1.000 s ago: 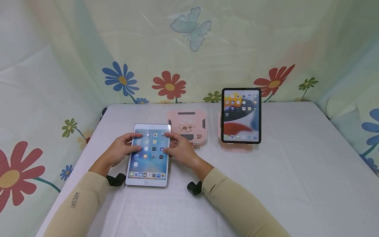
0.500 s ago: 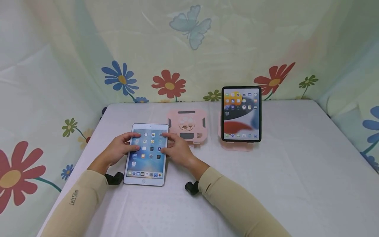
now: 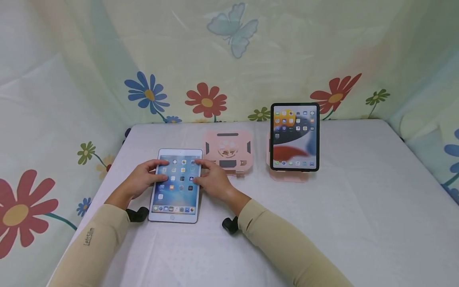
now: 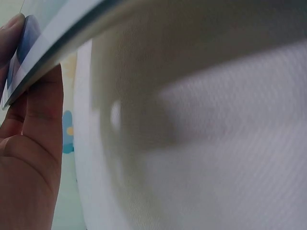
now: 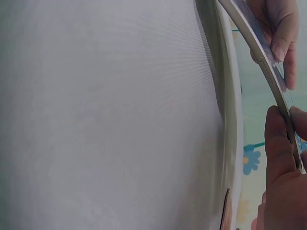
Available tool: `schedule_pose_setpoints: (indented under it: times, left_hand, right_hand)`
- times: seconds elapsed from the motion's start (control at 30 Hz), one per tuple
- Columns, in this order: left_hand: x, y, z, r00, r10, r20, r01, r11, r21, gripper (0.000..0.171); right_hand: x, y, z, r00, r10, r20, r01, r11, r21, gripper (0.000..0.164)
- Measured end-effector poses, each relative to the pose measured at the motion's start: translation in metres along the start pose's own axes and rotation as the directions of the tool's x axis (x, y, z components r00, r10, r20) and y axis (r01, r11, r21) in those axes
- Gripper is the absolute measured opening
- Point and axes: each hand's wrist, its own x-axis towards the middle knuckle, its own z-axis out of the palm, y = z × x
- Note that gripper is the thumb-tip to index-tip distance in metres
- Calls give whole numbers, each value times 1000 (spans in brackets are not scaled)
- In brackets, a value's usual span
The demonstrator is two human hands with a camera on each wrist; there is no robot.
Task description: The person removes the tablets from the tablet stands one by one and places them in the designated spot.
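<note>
A white tablet (image 3: 175, 185) with a lit blue home screen is held at both long sides, its round button toward the person. My left hand (image 3: 141, 179) grips the left side, thumb and a finger over the front. In the left wrist view, more fingers (image 4: 43, 110) of that hand lie behind the tablet. My right hand (image 3: 216, 181) pinches the right side in the same way, and the right wrist view has its fingers (image 5: 278, 143) against the back. That view also shows a gap between the tablet's thin edge (image 5: 261, 57) and the tablecloth.
Right behind the right hand lies a pink stand (image 3: 229, 153) with dark grey pads. Farther right, a black-framed tablet (image 3: 295, 137) leans upright on another pink stand (image 3: 288, 176). White cloth (image 3: 340, 223) covers the table, and a flowered curtain (image 3: 283, 52) hangs behind.
Both hands and the white tablet have shifted slightly left and a little away from the person. The grip looks the same, and the camera view has shifted a little.
</note>
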Motion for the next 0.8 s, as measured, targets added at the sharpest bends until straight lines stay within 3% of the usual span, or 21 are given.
schedule_pose_setpoints:
  times: [0.8]
  left_hand:
    - [5,-6,-3,1000,-7,-11,6,1000,-13,52]
  right_hand:
    - [6,3,6,1000,-7,-16,6,1000,-29,58]
